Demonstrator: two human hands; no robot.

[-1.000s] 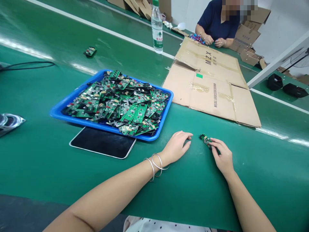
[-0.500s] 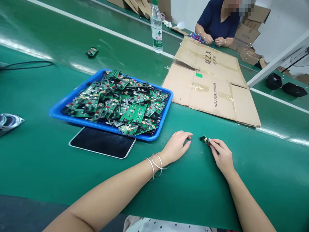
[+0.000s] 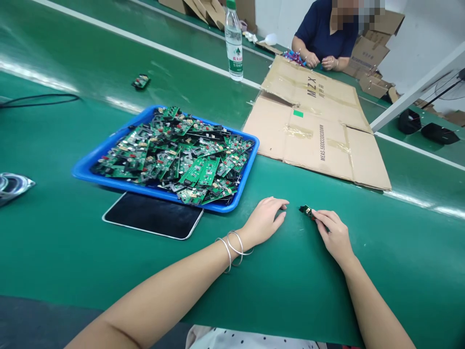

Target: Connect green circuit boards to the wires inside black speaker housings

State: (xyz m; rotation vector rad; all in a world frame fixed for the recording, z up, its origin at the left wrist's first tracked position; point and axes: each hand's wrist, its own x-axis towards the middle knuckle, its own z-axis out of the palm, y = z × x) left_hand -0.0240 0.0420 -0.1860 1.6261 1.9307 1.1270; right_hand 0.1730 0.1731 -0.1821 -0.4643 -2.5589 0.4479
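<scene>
Between thumb and fingers, my right hand (image 3: 333,235) pinches a small circuit board (image 3: 307,211) with black and red parts, just above the green table mat. To its left, my left hand (image 3: 264,220) rests near the mat with thumb and fingers apart and nothing between them. Two silver bangles circle that wrist. Beyond the left hand stands a blue tray (image 3: 232,206) heaped with green circuit boards (image 3: 199,169), its near edge overlapping a dark tablet (image 3: 156,218) with a white rim.
Flattened cardboard (image 3: 308,131) lies behind my hands. A water bottle (image 3: 234,48) stands at the back, and a single circuit board (image 3: 141,82) lies behind the tray. Across the table sits another person (image 3: 323,34), hands together. A black cable (image 3: 43,99) lies at the left.
The whole view has shifted very slightly. Both hands keep their places, and the circuit board stays in my right hand.
</scene>
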